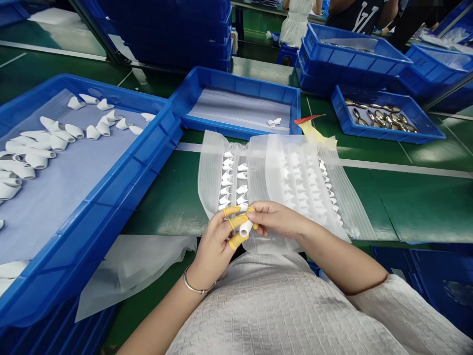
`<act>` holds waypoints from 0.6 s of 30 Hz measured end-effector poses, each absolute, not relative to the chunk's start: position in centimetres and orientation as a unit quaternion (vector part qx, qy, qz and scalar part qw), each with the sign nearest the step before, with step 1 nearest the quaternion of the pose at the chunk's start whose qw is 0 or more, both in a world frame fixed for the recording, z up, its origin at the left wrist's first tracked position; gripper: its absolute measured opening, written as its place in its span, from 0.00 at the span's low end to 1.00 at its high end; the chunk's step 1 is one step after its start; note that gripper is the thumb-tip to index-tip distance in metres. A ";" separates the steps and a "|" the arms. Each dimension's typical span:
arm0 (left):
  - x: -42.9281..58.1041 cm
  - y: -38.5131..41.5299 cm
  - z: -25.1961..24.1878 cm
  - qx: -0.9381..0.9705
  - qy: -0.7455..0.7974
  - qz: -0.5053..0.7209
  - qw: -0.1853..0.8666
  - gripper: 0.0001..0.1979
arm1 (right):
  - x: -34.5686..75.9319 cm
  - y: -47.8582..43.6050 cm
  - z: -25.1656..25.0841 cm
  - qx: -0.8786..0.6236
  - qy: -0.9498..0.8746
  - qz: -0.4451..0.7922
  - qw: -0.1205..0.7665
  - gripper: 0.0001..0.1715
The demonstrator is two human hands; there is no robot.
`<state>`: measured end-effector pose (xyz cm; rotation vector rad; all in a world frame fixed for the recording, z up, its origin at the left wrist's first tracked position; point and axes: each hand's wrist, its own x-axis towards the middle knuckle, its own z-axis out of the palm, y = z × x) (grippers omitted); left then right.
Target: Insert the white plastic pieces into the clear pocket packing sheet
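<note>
While the left hand [220,235] grips a white hollow piece [245,228] between its yellow-capped fingers and thumb, the right hand [275,218] closes its fingertips on the far end of that same piece, partly hiding it. The round opening of the piece faces the wearer, and it sits just in front of the person's body, over the near edge of a translucent wrapping sheet [256,162]. Yellow finger cots [236,241] cover several fingertips, and a thin metal bangle [199,289] circles the left wrist. The sheet lies on a green work surface [170,197], with small white pieces [242,189] lined up in two columns on its left part; more columns show faintly through the folded layer at right. To the left, a large blue tray [121,197] holds many loose white cones [35,157], scattered over a pale liner. Beyond the sheet, a second blue tray [244,80] contains one small white item [274,122] near its right end. Farther right, a smaller blue bin [393,134] holds shiny spoons [388,119], and a red and yellow scrap [318,132] rests by the sheet's far edge.
</note>
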<state>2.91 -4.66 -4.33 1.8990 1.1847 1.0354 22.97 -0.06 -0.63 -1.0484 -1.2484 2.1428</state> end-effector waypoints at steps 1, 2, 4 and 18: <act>2.8 -4.6 -4.5 0.724 0.449 0.398 0.340 0.13 | 23.1 0.2 -0.4 -0.366 -0.452 0.787 0.207 0.26; 2.7 -4.6 -4.6 0.718 0.450 0.400 0.351 0.13 | 23.3 0.5 -0.2 -0.352 -0.457 0.796 0.186 0.25; 2.5 -4.4 -4.9 0.684 0.476 0.404 0.377 0.15 | 23.6 1.6 0.3 -0.333 -0.479 0.799 0.143 0.24; 1.3 -3.7 -5.9 0.433 0.519 0.477 0.561 0.19 | 22.1 17.4 -4.9 -0.633 -0.754 0.170 0.054 0.13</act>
